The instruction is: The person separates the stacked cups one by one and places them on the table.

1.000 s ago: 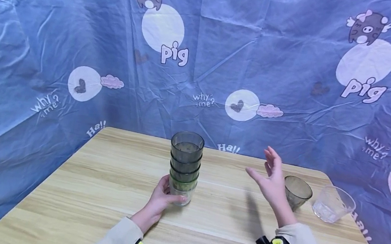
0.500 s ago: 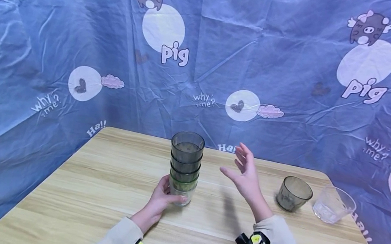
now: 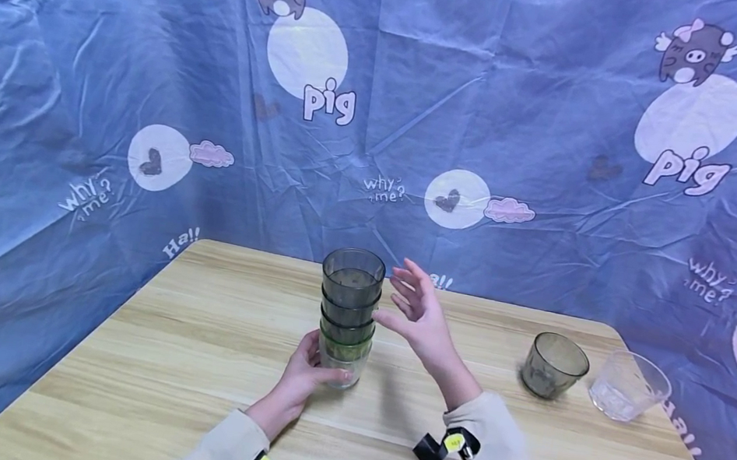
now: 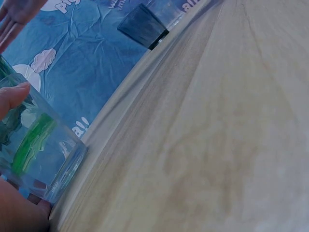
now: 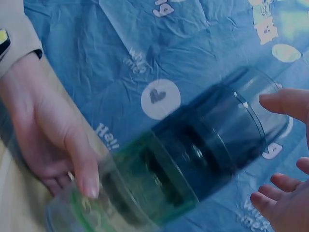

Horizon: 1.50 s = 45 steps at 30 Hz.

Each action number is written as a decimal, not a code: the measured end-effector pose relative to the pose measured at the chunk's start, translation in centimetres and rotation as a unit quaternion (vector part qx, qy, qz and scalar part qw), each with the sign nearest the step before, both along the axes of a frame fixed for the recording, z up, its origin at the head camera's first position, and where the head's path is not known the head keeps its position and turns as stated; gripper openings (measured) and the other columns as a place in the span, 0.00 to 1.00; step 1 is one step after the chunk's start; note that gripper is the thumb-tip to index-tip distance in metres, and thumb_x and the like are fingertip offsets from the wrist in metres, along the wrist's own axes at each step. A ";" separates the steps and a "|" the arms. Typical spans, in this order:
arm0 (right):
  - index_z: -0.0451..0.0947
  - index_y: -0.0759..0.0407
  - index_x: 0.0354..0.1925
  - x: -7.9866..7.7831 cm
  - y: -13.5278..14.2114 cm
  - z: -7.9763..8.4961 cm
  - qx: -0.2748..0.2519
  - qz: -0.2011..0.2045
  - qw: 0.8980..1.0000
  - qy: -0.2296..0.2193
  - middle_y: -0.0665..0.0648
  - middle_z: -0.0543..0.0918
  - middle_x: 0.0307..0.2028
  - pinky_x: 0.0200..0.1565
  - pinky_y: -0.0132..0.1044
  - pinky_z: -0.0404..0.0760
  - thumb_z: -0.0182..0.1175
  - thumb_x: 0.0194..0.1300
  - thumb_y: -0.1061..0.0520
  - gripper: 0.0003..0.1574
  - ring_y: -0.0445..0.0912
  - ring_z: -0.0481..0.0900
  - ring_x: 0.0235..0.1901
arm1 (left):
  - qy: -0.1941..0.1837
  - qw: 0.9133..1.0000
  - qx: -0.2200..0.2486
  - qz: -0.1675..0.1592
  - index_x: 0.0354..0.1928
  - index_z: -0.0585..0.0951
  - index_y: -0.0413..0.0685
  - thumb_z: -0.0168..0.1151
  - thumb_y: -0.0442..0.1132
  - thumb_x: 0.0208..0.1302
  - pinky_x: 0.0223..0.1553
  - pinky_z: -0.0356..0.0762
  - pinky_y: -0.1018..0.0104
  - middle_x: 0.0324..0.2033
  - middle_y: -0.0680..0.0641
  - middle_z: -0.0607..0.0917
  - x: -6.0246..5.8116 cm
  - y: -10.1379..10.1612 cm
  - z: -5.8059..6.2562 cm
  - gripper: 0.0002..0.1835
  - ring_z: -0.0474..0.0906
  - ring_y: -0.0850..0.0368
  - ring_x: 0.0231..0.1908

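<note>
A stack of nested glasses [image 3: 351,294] stands upright near the table's middle. Dark grey glasses form its upper part, with a green glass [image 3: 344,351] below them and a clear glass [image 4: 58,150] at the bottom. My left hand [image 3: 296,379] grips the clear bottom glass, thumb across its front. Just right of the upper grey glasses is my right hand [image 3: 422,320], its thumb and fingers spread apart and holding nothing. In the right wrist view, thumb and fingers lie on either side of the stack's top end; whether they touch it I cannot tell.
A smoky grey-brown glass [image 3: 554,368] and a clear glass [image 3: 627,388] stand side by side at the right of the wooden table [image 3: 196,347]. Behind the table hangs a blue printed cloth [image 3: 419,72].
My right hand has moved left, from in front of the smoky glass at the right to beside the stack. The left hand and the stack have stayed in place.
</note>
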State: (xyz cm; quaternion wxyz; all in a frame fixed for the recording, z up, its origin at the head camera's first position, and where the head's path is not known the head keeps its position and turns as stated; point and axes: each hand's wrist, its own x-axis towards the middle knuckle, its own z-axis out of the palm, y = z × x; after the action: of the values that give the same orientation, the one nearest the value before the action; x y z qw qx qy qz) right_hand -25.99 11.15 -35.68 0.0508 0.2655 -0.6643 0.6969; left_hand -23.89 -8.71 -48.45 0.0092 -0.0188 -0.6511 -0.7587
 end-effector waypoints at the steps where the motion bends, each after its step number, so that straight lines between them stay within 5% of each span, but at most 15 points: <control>1: 0.46 0.67 0.75 0.0 -0.3 0.1 -0.003 0.005 1.000 -0.002 0.72 0.60 0.69 0.70 0.51 0.62 0.67 0.54 0.74 0.58 0.65 0.58 0.70 | -0.002 1.000 0.001 0.001 0.68 0.63 0.37 0.74 0.23 0.43 0.61 0.65 0.59 0.61 0.39 0.75 0.0 0.0 0.1 0.46 0.71 0.49 0.57; 8: 0.48 0.64 0.76 -0.2 -2.0 0.9 -0.005 0.012 1.000 -0.019 0.70 0.59 0.69 0.71 0.51 0.58 0.72 0.53 0.67 0.61 0.61 0.60 0.69 | -0.001 1.000 -0.001 0.003 0.69 0.63 0.37 0.73 0.23 0.43 0.59 0.67 0.62 0.61 0.40 0.75 0.2 0.1 0.2 0.47 0.72 0.52 0.55; 15: 0.50 0.61 0.76 -1.0 -2.9 1.3 0.015 -0.006 1.000 -0.020 0.66 0.64 0.68 0.71 0.49 0.58 0.72 0.50 0.69 0.61 0.57 0.64 0.69 | 0.003 1.000 0.007 -0.001 0.68 0.63 0.37 0.74 0.25 0.43 0.61 0.66 0.60 0.61 0.38 0.75 0.0 0.0 0.0 0.46 0.71 0.48 0.57; 22: 0.54 0.69 0.73 -1.6 -3.1 1.5 0.032 0.032 0.999 0.003 0.70 0.68 0.67 0.71 0.51 0.59 0.73 0.49 0.69 0.58 0.59 0.64 0.68 | 0.001 1.000 0.011 -0.004 0.68 0.63 0.37 0.73 0.24 0.43 0.62 0.66 0.59 0.61 0.38 0.75 0.0 0.1 -0.2 0.46 0.71 0.47 0.58; 31: 0.58 0.71 0.72 -1.6 -3.0 1.9 0.034 0.032 0.999 -0.005 0.70 0.72 0.65 0.68 0.52 0.64 0.72 0.47 0.72 0.56 0.60 0.68 0.65 | -0.003 1.000 0.014 -0.003 0.68 0.63 0.38 0.73 0.24 0.43 0.64 0.64 0.55 0.62 0.39 0.74 -0.1 0.1 -0.3 0.47 0.71 0.47 0.58; 45: 0.64 0.70 0.68 -1.7 -3.2 1.9 0.021 0.011 1.000 0.001 0.69 0.76 0.61 0.67 0.48 0.67 0.72 0.44 0.75 0.52 0.58 0.72 0.63 | -0.001 1.000 0.016 0.000 0.67 0.64 0.37 0.73 0.24 0.42 0.61 0.66 0.61 0.61 0.40 0.75 -0.1 0.1 -0.4 0.46 0.71 0.49 0.58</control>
State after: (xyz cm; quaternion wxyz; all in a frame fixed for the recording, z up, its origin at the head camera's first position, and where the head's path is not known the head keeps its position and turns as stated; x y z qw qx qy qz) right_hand -27.67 7.90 -33.78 0.0378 0.2743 -0.6760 0.6829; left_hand -24.04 -8.58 -48.88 0.0088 -0.0182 -0.6391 -0.7689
